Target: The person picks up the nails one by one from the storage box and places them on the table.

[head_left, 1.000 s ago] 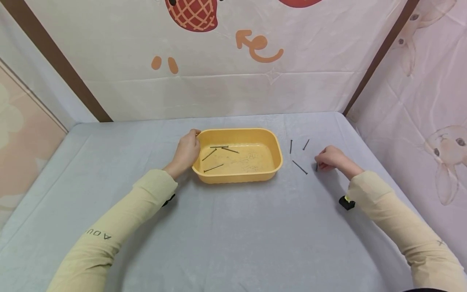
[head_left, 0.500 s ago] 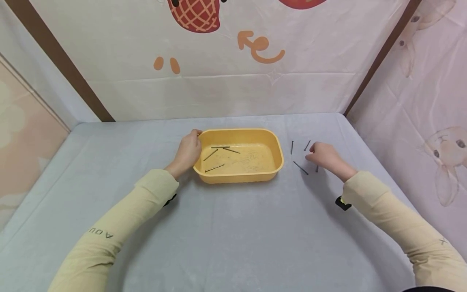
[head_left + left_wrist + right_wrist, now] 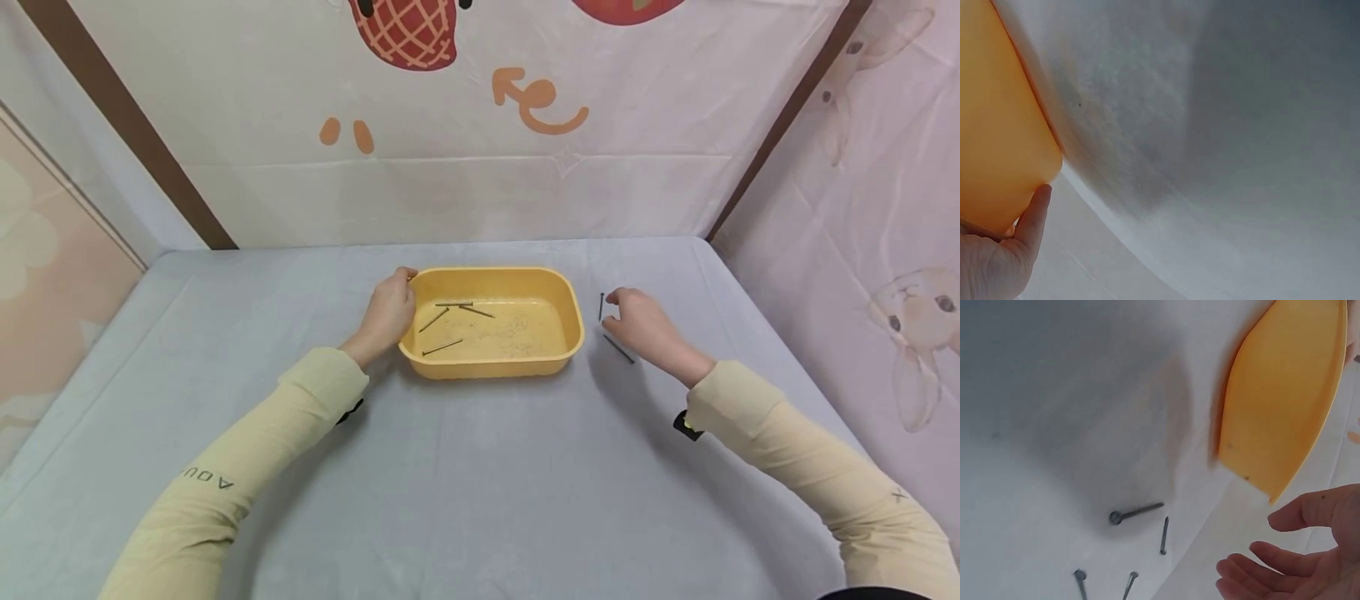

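Observation:
My left hand (image 3: 386,312) grips the left end of a yellow plastic tub (image 3: 495,367), with the thumb along the outer wall in the left wrist view. Several dark screws (image 3: 442,347) lie in the tub's left half. To the right of the tub, my right hand (image 3: 647,323) hovers over the table with thumb and fingers apart and nothing between them. One upright-lying screw (image 3: 601,307) is just left of its fingertips, and a slanted screw (image 3: 618,349) lies nearer me. The right wrist view shows two more screws (image 3: 1080,576), hidden under the hand in the head view.
A pale blue-grey cloth (image 3: 480,483) covers the table. White printed fabric (image 3: 450,200) hangs along the back edge, and a rabbit-print sheet (image 3: 900,275) hangs at the right.
My right hand has lifted off the rightmost screw, leaving it on the cloth, and moved left towards the tub while its fingers spread. The left hand has stayed on the tub.

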A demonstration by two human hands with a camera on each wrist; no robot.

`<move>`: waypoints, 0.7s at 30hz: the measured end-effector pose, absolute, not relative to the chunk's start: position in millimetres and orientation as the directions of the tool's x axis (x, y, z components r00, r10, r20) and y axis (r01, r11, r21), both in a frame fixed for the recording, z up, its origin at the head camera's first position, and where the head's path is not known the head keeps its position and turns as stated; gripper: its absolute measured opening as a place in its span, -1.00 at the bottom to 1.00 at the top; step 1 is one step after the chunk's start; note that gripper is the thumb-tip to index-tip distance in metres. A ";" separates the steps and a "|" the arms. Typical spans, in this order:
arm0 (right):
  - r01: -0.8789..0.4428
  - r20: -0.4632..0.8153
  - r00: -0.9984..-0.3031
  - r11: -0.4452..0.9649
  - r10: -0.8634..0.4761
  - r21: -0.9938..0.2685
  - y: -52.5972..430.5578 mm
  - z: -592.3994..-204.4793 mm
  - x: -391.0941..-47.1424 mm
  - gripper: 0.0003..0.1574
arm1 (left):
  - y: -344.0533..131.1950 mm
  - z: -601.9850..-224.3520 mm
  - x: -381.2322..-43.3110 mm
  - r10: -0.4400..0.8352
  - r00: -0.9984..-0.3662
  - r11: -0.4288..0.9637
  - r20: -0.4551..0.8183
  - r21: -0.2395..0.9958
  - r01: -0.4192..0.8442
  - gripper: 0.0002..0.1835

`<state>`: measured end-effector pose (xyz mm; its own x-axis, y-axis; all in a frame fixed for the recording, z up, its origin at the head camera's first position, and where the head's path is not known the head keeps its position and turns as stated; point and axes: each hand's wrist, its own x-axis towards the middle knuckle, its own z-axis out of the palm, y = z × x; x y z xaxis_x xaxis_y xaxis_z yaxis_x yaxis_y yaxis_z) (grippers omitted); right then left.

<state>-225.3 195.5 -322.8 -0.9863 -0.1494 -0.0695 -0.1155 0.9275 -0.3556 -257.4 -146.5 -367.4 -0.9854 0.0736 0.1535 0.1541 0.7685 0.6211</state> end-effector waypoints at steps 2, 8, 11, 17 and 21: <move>-0.134 -0.044 -0.986 0.923 -0.160 -0.361 191.7 -323.4 -224.5 -0.50 | -146.0 -367.6 -257.0 0.074 -0.985 0.768 0.154 0.621 0.155 -0.61; -0.171 0.026 -0.984 0.905 -0.174 -0.390 176.6 -325.9 -222.8 -0.49 | -146.2 -367.8 -257.1 0.073 -0.983 0.770 0.166 0.618 0.161 -0.61; -0.197 0.065 -0.980 0.892 -0.187 -0.407 169.6 -327.9 -222.1 -0.49 | -146.7 -368.2 -257.4 0.073 -0.983 0.768 0.168 0.619 0.163 -0.61; -0.239 0.121 -0.971 0.865 -0.206 -0.441 158.7 -332.6 -221.4 -0.48 | -147.0 -368.6 -257.2 0.077 -0.983 0.768 0.168 0.619 0.166 -0.61; -0.270 0.156 -0.962 0.852 -0.223 -0.448 152.6 -336.3 -221.2 -0.47 | -147.5 -368.7 -256.7 0.077 -0.982 0.768 0.171 0.618 0.168 -0.62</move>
<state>-221.2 152.6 -336.3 -0.9624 -0.2225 0.1560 -0.2697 0.8524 -0.4480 -256.7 -147.5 -368.7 -0.9822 0.0773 0.1713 0.1682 0.7682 0.6177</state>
